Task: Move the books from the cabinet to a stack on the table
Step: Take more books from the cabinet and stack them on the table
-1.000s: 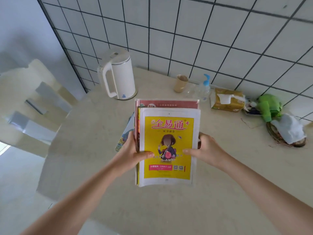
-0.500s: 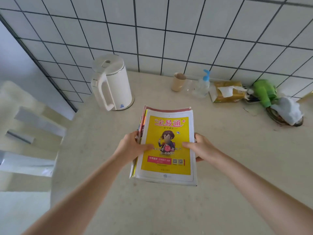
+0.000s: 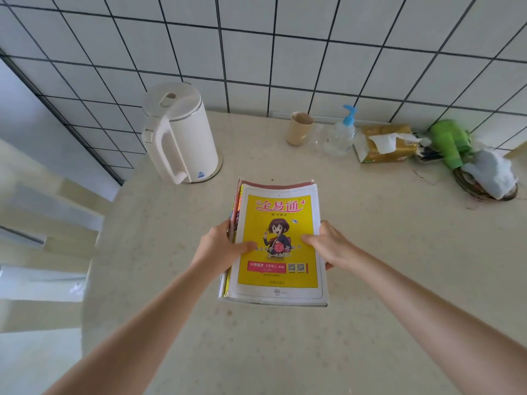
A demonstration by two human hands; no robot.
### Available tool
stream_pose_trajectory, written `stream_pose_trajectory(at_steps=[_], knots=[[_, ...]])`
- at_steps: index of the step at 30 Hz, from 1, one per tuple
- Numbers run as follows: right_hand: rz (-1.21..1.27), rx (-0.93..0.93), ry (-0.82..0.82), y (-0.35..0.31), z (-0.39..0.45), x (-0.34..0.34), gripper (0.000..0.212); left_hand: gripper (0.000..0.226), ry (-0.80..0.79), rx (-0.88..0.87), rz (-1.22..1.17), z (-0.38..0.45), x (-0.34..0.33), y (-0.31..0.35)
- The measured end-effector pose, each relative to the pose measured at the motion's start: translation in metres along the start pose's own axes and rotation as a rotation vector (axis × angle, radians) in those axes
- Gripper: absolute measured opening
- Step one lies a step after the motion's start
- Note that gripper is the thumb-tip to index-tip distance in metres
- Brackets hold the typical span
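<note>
White tiled wall w/ dark grout; beige table; pale chair at left.

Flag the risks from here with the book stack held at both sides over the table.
1. The stack of books is uneven: lower books jut out past the left and far edges, so one may slip when the left hand and right hand let go.
2. The kettle stands close beyond the stack's far-left corner; pushing the stack forward could knock it.
</note>
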State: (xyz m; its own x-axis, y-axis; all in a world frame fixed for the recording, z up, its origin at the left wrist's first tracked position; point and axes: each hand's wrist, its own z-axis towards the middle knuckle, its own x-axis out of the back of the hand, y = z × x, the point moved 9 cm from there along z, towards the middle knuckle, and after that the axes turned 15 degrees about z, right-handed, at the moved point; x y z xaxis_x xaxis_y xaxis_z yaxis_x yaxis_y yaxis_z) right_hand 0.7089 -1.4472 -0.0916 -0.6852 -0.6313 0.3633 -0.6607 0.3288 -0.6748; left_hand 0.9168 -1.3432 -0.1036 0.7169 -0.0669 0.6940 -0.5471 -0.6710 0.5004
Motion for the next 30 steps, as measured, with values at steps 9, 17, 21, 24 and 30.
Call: stream_pose_trajectory(at_steps=[9, 17, 21, 24, 30], knots=[[-0.056, 0.050, 0.021, 0.000, 0.006, 0.004, 0.020, 0.052, 0.170, -0.052, 0.325, -0.002, 0.006, 0.010], [-0.099, 0.191, 0.097, -0.005, -0.006, 0.011, 0.026, 0.058, 0.138, -0.032, 0.350, -0.007, 0.010, 0.009], [-0.132, 0.269, 0.168, -0.003, -0.024, 0.022, 0.032, 0.058, 0.131, -0.019, 0.263, -0.015, 0.008, 0.002], [-0.177, 0.340, 0.168, 0.004, -0.043, 0.028, 0.037, 0.054, 0.184, -0.033, 0.231, -0.033, 0.008, -0.002], [-0.152, 0.403, 0.220, 0.033, -0.087, 0.047, 0.033, 0.039, 0.483, -0.337, 0.202, -0.098, 0.003, 0.039]])
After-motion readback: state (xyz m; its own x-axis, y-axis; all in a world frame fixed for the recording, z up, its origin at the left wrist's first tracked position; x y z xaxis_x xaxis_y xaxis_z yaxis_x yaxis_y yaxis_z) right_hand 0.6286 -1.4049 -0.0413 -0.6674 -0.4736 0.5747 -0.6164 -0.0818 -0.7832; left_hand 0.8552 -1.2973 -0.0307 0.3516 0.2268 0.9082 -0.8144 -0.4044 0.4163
